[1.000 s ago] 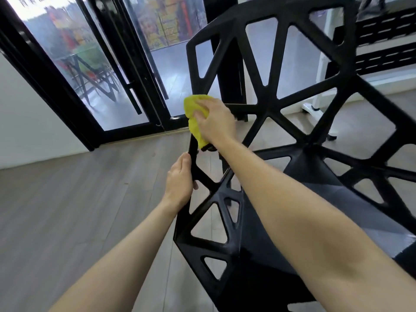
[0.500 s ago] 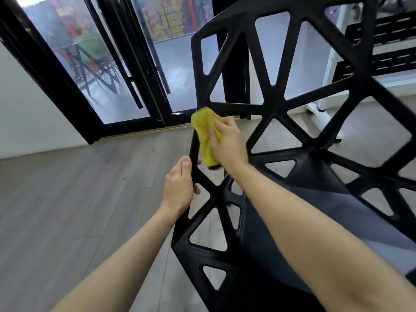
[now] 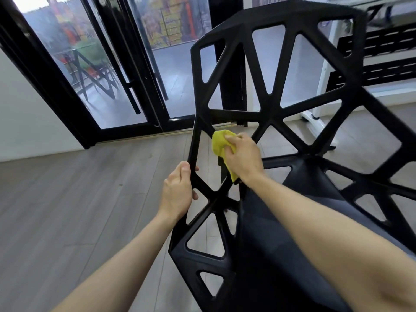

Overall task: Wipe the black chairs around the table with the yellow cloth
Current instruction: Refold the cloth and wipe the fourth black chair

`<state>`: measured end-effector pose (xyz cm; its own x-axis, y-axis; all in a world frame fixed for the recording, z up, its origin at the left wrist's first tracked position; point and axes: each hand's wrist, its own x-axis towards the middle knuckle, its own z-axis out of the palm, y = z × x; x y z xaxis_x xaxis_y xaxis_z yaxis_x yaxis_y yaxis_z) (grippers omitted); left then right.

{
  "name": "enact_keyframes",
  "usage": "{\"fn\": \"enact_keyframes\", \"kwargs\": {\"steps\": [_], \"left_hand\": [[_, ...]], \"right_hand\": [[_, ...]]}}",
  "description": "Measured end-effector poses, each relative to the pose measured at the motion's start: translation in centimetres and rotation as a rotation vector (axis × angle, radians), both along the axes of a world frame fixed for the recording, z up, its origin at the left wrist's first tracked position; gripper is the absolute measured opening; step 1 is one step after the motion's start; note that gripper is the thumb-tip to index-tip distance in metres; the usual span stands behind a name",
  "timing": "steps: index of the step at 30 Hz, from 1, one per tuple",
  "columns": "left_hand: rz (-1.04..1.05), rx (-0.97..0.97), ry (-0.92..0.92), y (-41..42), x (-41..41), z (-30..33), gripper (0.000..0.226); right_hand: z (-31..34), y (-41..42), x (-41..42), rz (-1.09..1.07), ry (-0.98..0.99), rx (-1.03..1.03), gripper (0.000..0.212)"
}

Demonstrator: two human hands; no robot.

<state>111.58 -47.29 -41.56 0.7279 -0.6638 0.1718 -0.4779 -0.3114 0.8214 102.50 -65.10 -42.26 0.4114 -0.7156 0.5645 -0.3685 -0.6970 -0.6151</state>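
A black chair [image 3: 273,109] with a lattice of triangular openings fills the middle and right of the head view. My left hand [image 3: 179,191] grips a strut on the chair's left edge, thumb on top and fingers wrapped round the bar. My right hand [image 3: 243,157] holds the bunched yellow cloth [image 3: 220,143] and presses it against a strut just right of the left hand, low on the backrest's left side. Part of the cloth is hidden under my fingers and palm.
Black-framed glass sliding doors [image 3: 126,70] stand behind the chair, with furniture on a terrace beyond. A white wall [image 3: 27,122] is at left, grey wood flooring [image 3: 78,210] below. A white table leg [image 3: 319,93] and black slatted panel [image 3: 378,55] are at the right.
My right hand has slid the yellow cloth down the chair's left struts, from the upper bar towards my left hand. The left hand has kept its grip on the strut.
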Motion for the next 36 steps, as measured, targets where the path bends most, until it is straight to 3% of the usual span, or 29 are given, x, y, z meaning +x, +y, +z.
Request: {"fn": "enact_keyframes", "kwargs": {"steps": [3,7,10,14,16,18,21,24,29,31,33,36], "left_hand": [[0.008,0.015,-0.005,-0.1,-0.1,0.0,0.049],[0.019,0.016,-0.007,0.0,0.1,-0.2,0.05],[0.016,0.021,-0.028,-0.1,0.4,-0.5,0.05],[0.01,0.02,-0.017,-0.3,0.7,-0.8,0.049],[0.009,0.02,-0.025,-0.4,0.8,-0.9,0.049],[0.018,0.019,-0.03,-0.3,0.7,-0.8,0.05],[0.011,0.017,-0.04,-0.2,0.6,-0.6,0.049],[0.008,0.013,-0.034,-0.3,0.5,-0.4,0.048],[0.004,-0.008,-0.046,-0.8,0.7,-0.7,0.05],[0.012,-0.006,-0.054,-0.8,0.9,-0.9,0.05],[0.005,-0.003,-0.061,-0.9,1.0,-0.8,0.05],[0.001,-0.002,-0.054,-1.0,0.8,-0.8,0.051]], "right_hand": [[4.9,-0.5,3.6,-0.02,-0.179,-0.131,0.033],[5.5,0.3,8.4,0.03,-0.065,-0.383,0.038],[2.8,-1.8,6.2,0.004,-0.072,-0.294,0.038],[-0.5,-4.4,0.9,-0.092,0.119,-0.264,0.034],[-0.3,-4.7,0.3,-0.13,0.071,-0.183,0.03],[1.4,-3.3,1.9,-0.063,-0.026,-0.209,0.03],[1.6,-3.8,2.8,-0.003,0.071,-0.312,0.041],[0.6,-8.1,-2.1,-0.232,0.053,-0.099,0.047],[-0.5,-7.7,-2.9,-0.333,-0.032,0.075,0.039],[-4.0,-4.8,-2.5,-0.324,0.078,0.157,0.042],[-6.0,-3.0,-4.1,-0.183,0.282,0.196,0.041],[-2.1,-4.0,-5.2,-0.135,0.4,0.295,0.04]]}}
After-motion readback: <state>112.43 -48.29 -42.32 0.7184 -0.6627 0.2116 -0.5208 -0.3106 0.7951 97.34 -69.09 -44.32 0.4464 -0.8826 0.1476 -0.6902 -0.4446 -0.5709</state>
